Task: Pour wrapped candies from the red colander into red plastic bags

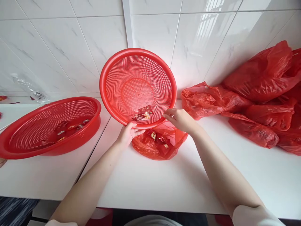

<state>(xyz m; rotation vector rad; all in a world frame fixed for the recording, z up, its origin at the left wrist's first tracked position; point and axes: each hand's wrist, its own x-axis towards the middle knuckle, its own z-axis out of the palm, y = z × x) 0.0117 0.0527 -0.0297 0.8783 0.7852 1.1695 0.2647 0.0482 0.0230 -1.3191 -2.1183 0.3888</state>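
Note:
A red perforated plastic basket [138,72] is tipped up towards me above the table, with a few small wrapped snack packets [144,112] lying at its lower side. My left hand [125,135] grips the lower rim, thumb on the inside and fingers underneath. At the lower right rim is my right hand [180,119], its fingers bent over the edge; part of its grip is hidden. Directly below the basket, an open red plastic bag [145,150] rests on the white table and contains several similar packets [162,141].
Another red basket [91,127] stands on the left with packets inside; a bit of another person's hand [2,162] shows by its edge. A clear bottle [30,88] lies behind it. Filled red bags [263,75] are piled at right. The tiled wall [152,31] closes off the back.

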